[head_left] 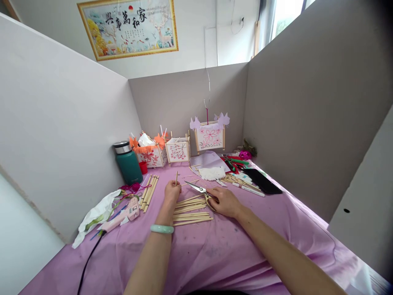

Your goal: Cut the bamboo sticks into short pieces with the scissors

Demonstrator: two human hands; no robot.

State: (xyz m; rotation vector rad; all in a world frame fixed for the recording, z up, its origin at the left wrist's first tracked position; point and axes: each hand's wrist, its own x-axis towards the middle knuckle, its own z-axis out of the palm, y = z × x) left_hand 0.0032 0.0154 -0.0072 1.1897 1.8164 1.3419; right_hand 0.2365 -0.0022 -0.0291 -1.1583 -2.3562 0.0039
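My left hand is closed around a thin bamboo stick that stands upright from its fingers. A pale green bangle sits on that wrist. My right hand grips the handles of a pair of scissors, whose blades are parted and point left toward the stick. Both hands rest over a loose pile of cut bamboo sticks lying on the purple tablecloth.
A pink glue gun with a black cord lies at the left beside more sticks. A green flask, three paper lanterns, pens, a black phone and white paper fill the back. Grey partition walls enclose three sides.
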